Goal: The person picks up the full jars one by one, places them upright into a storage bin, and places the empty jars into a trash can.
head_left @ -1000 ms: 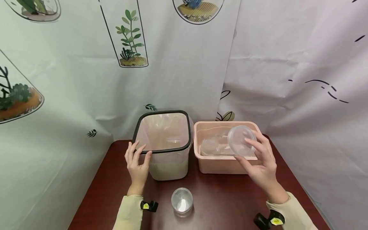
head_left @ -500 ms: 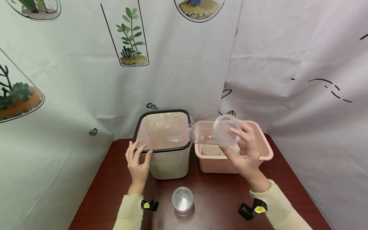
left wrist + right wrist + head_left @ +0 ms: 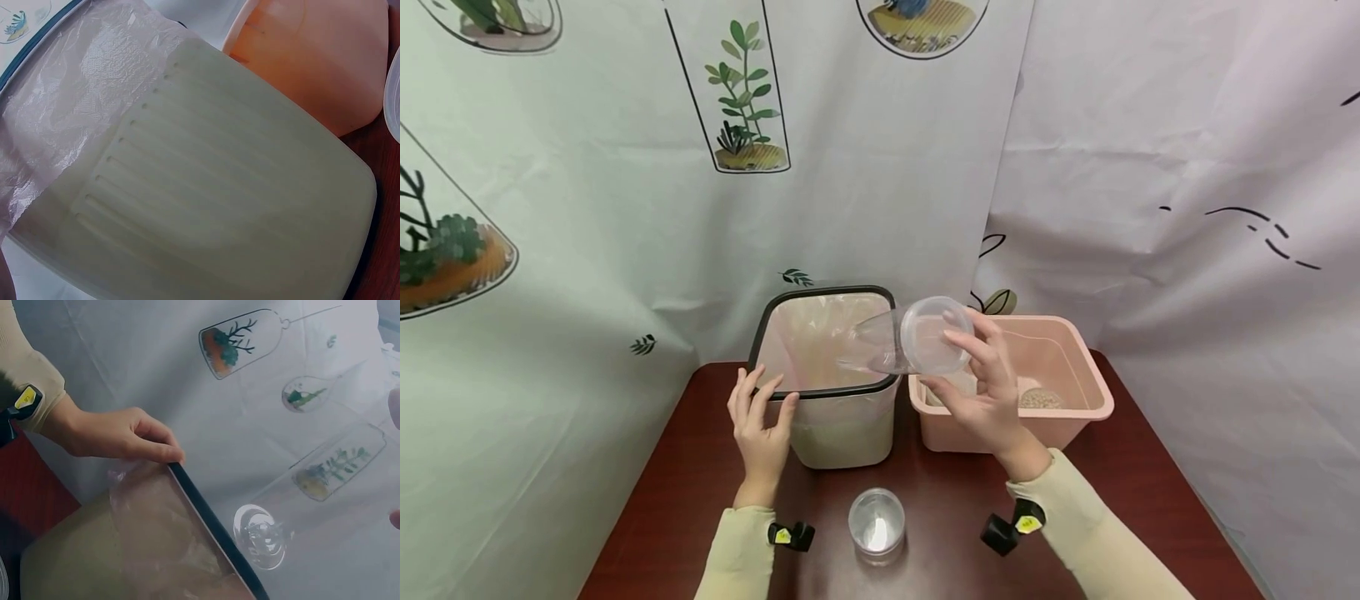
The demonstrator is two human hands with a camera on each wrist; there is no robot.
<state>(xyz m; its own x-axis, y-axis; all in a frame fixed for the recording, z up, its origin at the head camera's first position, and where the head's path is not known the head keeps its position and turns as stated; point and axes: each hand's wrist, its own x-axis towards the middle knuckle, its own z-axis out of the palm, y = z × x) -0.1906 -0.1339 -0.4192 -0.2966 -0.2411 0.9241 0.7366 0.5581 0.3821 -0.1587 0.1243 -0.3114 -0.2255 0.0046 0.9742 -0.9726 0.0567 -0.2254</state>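
Note:
In the head view my right hand (image 3: pixel 992 396) grips a clear plastic vessel by its round frosted end (image 3: pixel 925 329). The vessel lies sideways, its narrower end pointing left over the opening of a pale trash can (image 3: pixel 842 437). The right wrist view shows the vessel's clear round end (image 3: pixel 260 537) beside the can's dark rim (image 3: pixel 215 531). My left hand (image 3: pixel 762 437) pinches the near-left part of that rim, over a thin plastic liner (image 3: pixel 94 94). A clear round jar (image 3: pixel 876 521) stands on the table in front of the can.
To the right of the can, close against it, stands a pink basin (image 3: pixel 1078 358). Inside it lies a round beige grainy item (image 3: pixel 1040 398), with a clear container partly behind my right hand. A white printed curtain (image 3: pixel 880 167) hangs behind the dark red table (image 3: pixel 685 500).
My right hand has moved left from over the pink basin to the trash can's right edge, carrying the clear vessel, which has come out of the basin. The left hand stays on the rim.

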